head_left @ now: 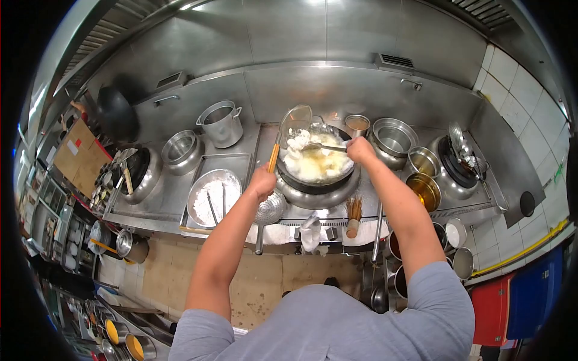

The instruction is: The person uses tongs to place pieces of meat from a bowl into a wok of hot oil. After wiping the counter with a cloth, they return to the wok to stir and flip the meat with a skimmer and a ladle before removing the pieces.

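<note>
My left hand (pixel 263 182) is closed round the wooden handle (pixel 274 158) of a wire strainer (pixel 295 123), which is tilted over the left side of a wok. Pale, battered-looking pieces lie in the strainer and in the bubbling oil (pixel 318 164). My right hand (pixel 360 150) grips a metal ladle (pixel 324 146) that reaches left across the wok (pixel 344 178) to the food at the strainer's edge. The wok sits on a round steel burner ring. Just below my left hand rests a perforated skimmer (pixel 271 207).
A bowl of white powder (pixel 215 197) with two utensils stands left, a tall pot (pixel 221 124) behind it. Right of the wok are steel bowls (pixel 394 138), an oil container (pixel 423 191) and another wok station (pixel 457 162). A bamboo brush (pixel 353 216) lies at the front edge.
</note>
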